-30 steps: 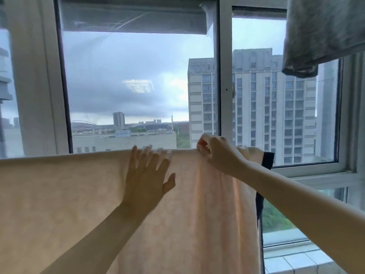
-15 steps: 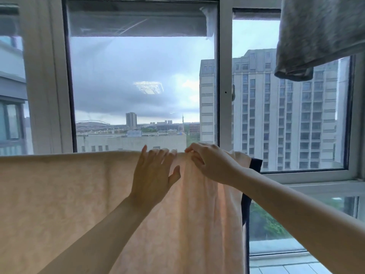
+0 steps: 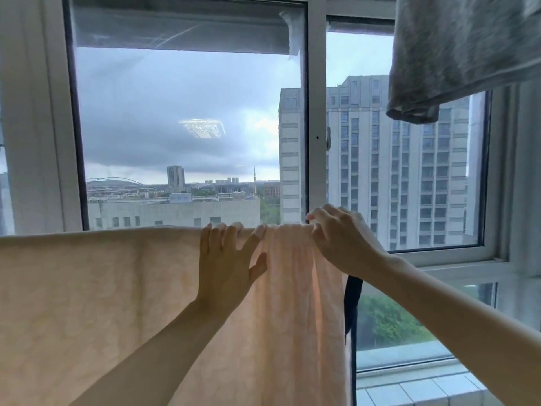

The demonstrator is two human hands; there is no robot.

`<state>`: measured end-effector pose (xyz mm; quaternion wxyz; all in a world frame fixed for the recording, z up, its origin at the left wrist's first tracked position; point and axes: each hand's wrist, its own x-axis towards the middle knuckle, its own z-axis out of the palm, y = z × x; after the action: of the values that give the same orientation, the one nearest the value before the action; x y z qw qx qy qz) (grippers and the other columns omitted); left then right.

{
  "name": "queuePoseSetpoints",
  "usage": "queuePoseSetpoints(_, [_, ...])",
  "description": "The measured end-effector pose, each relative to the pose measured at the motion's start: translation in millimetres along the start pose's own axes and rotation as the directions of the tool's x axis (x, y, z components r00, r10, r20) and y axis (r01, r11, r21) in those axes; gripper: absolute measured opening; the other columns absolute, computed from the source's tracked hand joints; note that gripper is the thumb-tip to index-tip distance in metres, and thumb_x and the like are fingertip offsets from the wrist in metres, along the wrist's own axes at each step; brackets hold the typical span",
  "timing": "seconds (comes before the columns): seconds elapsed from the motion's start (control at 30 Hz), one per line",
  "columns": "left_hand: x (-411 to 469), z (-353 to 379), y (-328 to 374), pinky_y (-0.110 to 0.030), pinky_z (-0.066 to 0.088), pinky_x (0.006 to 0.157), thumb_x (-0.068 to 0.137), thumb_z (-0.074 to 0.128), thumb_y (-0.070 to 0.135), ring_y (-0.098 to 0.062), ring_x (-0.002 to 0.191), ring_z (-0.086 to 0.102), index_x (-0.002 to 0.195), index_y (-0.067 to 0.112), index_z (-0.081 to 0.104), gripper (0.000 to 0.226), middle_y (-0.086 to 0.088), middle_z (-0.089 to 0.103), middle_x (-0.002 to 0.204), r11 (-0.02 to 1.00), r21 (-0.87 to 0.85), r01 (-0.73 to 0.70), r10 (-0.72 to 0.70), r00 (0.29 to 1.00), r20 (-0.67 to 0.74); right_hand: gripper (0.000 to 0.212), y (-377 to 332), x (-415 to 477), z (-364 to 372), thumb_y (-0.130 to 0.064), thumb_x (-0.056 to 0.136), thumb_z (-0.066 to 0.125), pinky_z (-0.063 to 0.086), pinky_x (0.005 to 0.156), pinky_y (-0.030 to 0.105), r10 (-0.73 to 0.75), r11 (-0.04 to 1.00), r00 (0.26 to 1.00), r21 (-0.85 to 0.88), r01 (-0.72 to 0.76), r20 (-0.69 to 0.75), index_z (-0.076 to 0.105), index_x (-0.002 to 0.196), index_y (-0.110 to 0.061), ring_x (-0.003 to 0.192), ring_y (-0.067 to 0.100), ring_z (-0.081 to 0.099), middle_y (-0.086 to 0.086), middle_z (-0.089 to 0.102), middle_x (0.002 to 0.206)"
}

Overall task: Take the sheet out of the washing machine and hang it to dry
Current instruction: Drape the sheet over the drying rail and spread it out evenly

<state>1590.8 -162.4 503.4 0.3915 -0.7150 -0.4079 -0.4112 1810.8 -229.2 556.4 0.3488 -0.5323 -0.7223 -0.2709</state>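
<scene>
Window (image 3: 187, 112) behind; sheet (image 3: 87, 303) hangs bunched at right. Flat, fingers straight, left hand (image 3: 227, 271) presses it; right hand (image 3: 342, 241) pinches top edge. Advise drawing edge rightward, smoothing folds.

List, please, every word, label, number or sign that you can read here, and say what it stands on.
No text can be read.
The peach cloth sheet and the grey hanging cloth show no lettering.
A pale blue panel on a distant low roof may be a sign: too small and blurred to read.
</scene>
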Motion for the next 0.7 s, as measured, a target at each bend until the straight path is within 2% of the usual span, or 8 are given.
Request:
queuePoseSetpoints(0.1, [-1.5,2.6,-0.4,-0.055,0.040,0.097,0.093,0.045,0.047,-0.037,0.102,0.055,0.128,0.023,0.059,0.046,-0.014,0.059,0.112,1.000,0.008,-0.005,0.005,1.000,0.005,0.027,10.2,-3.0,-1.7,-0.021,0.095,0.047,0.051,0.087,0.039,0.072,0.997,0.996,-0.016,-0.071,0.043,0.056,0.119,-0.012,0.099,0.020,0.061,0.005,0.060,0.120])
queuePoseSetpoints(0.2, [-0.7,4.4,-1.6,-0.055,0.039,0.098,0.093,0.045,0.047,-0.037,0.103,0.055,0.128,0.022,0.059,0.046,-0.014,0.060,0.112,1.000,0.007,0.002,-0.002,1.000,0.011,0.019,9.2,-2.8,-1.2,-0.018,0.099,0.045,0.055,0.076,0.038,0.095,0.995,0.994,0.007,-0.096,0.051,0.063,0.100,-0.011,0.078,0.018,0.062,0.004,0.062,0.097])
queuePoseSetpoints(0.27, [-0.6,4.9,-2.2,-0.054,0.039,0.099,0.093,0.044,0.047,-0.037,0.104,0.055,0.128,0.021,0.060,0.046,-0.015,0.060,0.113,1.000,0.013,0.006,-0.006,1.000,0.012,0.019,9.2,-0.7,-1.4,-0.016,0.099,0.047,0.055,0.074,0.035,0.086,0.996,0.995,-0.036,-0.085,0.044,0.065,0.096,-0.010,0.072,0.018,0.061,0.002,0.062,0.091])
queuePoseSetpoints(0.43, [-1.8,7.1,-2.9,-0.055,0.037,0.100,0.093,0.043,0.047,-0.038,0.105,0.055,0.128,0.020,0.059,0.047,-0.016,0.059,0.114,1.000,0.018,0.002,-0.002,1.000,-0.005,0.013,8.3,5.2,-4.0,-0.010,0.097,0.051,0.053,0.076,0.036,0.134,0.989,0.991,-0.069,-0.133,0.006,0.063,0.091,-0.009,0.072,0.018,0.060,0.002,0.062,0.088])
queuePoseSetpoints(0.6, [-0.4,10.2,-0.4,-0.057,0.034,0.103,0.093,0.042,0.048,-0.039,0.107,0.053,0.129,0.020,0.057,0.048,-0.016,0.058,0.116,1.000,-0.001,0.018,-0.018,1.000,-0.003,0.012,31.1,7.0,-14.9,-0.009,0.096,0.051,0.050,0.070,0.033,0.306,0.947,0.946,-0.070,-0.314,-0.106,0.062,0.093,-0.008,0.074,0.020,0.060,0.004,0.063,0.093])
queuePoseSetpoints(0.7, [-0.7,12.1,0.6,-0.058,0.032,0.104,0.094,0.040,0.049,-0.039,0.108,0.052,0.129,0.021,0.057,0.048,-0.016,0.057,0.117,1.000,-0.005,0.026,-0.027,1.000,-0.010,0.016,49.1,-0.4,-21.7,-0.010,0.096,0.049,0.053,0.069,0.037,0.372,0.916,0.925,-0.130,-0.379,-0.073,0.063,0.088,-0.007,0.073,0.022,0.061,0.005,0.065,0.090])
